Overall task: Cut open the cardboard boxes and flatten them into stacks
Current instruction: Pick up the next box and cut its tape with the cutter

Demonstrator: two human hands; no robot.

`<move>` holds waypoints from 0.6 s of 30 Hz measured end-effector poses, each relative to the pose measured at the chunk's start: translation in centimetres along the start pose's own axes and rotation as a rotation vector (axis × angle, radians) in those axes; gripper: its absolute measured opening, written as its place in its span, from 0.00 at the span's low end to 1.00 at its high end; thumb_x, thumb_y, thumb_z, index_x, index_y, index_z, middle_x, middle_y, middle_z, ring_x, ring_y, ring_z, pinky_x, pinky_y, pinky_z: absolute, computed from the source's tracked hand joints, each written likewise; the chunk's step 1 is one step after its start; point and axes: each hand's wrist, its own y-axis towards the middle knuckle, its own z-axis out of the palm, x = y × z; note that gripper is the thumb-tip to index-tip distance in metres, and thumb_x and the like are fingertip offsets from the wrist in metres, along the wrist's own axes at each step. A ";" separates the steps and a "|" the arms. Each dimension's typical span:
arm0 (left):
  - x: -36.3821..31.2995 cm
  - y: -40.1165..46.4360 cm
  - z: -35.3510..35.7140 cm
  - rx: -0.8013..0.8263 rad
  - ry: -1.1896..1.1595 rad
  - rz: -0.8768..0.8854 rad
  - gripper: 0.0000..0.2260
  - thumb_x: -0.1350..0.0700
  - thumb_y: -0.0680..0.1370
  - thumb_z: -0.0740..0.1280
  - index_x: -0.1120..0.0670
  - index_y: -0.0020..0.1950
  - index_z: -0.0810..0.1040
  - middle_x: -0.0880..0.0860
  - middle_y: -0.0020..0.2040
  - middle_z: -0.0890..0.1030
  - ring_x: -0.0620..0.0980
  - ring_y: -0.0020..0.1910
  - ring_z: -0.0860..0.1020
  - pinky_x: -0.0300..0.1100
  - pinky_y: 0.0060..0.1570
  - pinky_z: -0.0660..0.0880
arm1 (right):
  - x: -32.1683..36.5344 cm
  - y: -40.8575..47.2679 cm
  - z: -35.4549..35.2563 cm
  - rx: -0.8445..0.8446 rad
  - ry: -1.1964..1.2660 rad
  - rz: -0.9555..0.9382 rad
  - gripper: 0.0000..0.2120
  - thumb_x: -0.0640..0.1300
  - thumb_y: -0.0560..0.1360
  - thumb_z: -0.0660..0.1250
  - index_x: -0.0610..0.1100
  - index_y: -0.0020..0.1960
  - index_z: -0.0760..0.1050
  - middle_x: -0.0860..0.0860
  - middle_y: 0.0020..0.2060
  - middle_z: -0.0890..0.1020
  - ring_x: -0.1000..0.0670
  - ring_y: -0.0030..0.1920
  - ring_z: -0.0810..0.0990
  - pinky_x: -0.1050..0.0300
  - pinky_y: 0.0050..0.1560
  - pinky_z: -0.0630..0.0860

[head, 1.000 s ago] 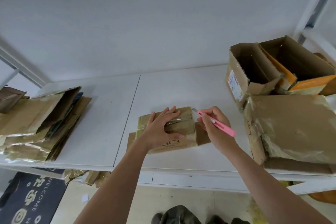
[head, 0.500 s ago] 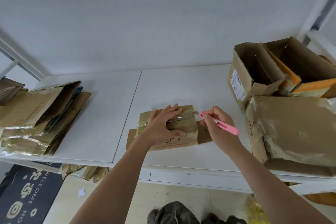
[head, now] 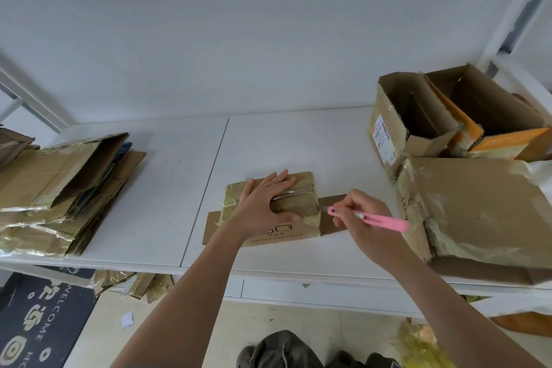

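A small taped cardboard box (head: 301,203) lies on the white table (head: 292,143), its side flaps spread flat to left and right. My left hand (head: 263,203) presses flat on its top, fingers straight and pointing away from me. My right hand (head: 358,218) grips a pink utility knife (head: 370,218) like a pen. The blade tip touches the box's right end at the tape seam. A stack of flattened boxes (head: 59,188) lies at the table's left end.
Two open cardboard boxes (head: 418,116), one with an orange lining (head: 501,140), stand at the back right. A large taped box (head: 478,212) lies in front of them, close to my right hand. Cardboard scraps (head: 143,284) and a dark welcome mat (head: 38,317) lie on the floor.
My right hand has drawn the knife down and toward me along the box's right end. My left hand stays pressed on the box top.
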 end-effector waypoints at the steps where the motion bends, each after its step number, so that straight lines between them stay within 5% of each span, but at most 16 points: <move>1: 0.0 0.0 -0.1 -0.003 -0.005 0.002 0.37 0.43 0.71 0.74 0.42 0.77 0.61 0.36 0.78 0.53 0.30 0.74 0.46 0.45 0.76 0.34 | -0.1 0.6 -0.2 -0.042 0.008 -0.001 0.08 0.35 0.78 0.66 0.37 0.41 0.74 0.47 0.34 0.81 0.51 0.35 0.80 0.50 0.31 0.76; 7: 0.0 -0.2 -0.1 -0.008 -0.007 0.007 0.37 0.44 0.71 0.75 0.43 0.77 0.62 0.37 0.78 0.54 0.34 0.76 0.47 0.45 0.75 0.34 | -0.7 4.1 1.3 -0.122 -0.058 -0.059 0.05 0.38 0.80 0.63 0.36 0.47 0.73 0.43 0.40 0.82 0.39 0.39 0.81 0.38 0.36 0.77; 15: 0.2 0.0 0.0 -0.004 -0.012 0.003 0.37 0.44 0.71 0.74 0.42 0.77 0.61 0.37 0.78 0.54 0.34 0.76 0.47 0.44 0.75 0.33 | -2.1 4.3 2.5 -0.214 -0.124 -0.077 0.05 0.36 0.80 0.62 0.38 0.45 0.71 0.39 0.38 0.80 0.38 0.36 0.81 0.42 0.32 0.75; 18: 0.2 0.1 -0.1 -0.003 -0.017 0.002 0.37 0.44 0.71 0.74 0.43 0.77 0.62 0.37 0.78 0.55 0.34 0.76 0.47 0.45 0.75 0.34 | -2.0 4.3 2.5 -0.193 -0.130 -0.074 0.06 0.35 0.79 0.63 0.38 0.44 0.70 0.40 0.37 0.80 0.45 0.31 0.77 0.52 0.27 0.72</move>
